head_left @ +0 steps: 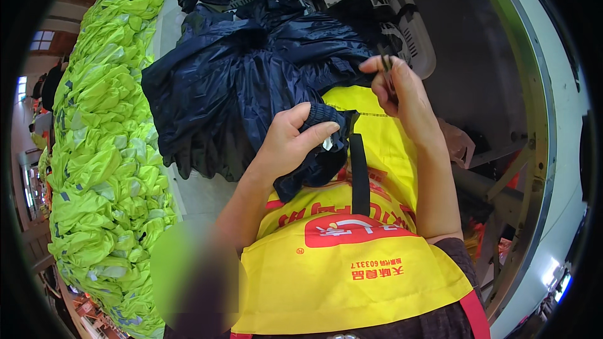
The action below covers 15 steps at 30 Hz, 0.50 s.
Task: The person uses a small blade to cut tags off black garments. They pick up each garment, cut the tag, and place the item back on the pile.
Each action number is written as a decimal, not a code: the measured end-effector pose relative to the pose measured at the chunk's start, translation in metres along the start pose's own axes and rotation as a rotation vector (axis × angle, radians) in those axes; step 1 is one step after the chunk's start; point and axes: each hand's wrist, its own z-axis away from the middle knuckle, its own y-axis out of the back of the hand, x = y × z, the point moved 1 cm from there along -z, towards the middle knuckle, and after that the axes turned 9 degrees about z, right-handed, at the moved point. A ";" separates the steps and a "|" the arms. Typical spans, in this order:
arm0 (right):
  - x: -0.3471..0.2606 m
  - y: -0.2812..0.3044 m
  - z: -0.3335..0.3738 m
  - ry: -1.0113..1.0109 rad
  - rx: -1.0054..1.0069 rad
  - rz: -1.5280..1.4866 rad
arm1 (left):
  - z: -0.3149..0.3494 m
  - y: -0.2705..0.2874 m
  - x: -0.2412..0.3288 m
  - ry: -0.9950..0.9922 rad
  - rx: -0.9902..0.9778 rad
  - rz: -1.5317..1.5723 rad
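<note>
A dark navy, shiny garment (245, 81) lies bunched in front of me, its lower part drawn toward my lap. My left hand (289, 141) is closed on its ribbed edge (321, 115), thumb on top. A small white piece (327, 143), perhaps a label, shows just beyond the thumb. A black strap (360, 176) hangs beside this bunched part, over my yellow apron (352, 245); where it is fixed I cannot tell. My right hand (402, 88) is raised to the right, closed around small dark thread snips (385, 59), apart from the garment.
A long heap of neon yellow-green garments (113, 150) fills the left side. Beyond the navy garment stands a white plastic basket (418, 37) with dark cloth and printed packaging. A metal-edged frame (537, 150) curves along the right.
</note>
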 end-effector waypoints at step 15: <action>0.031 -0.017 0.029 0.209 -0.182 0.335 | 0.003 0.009 -0.004 -0.187 -0.100 -0.065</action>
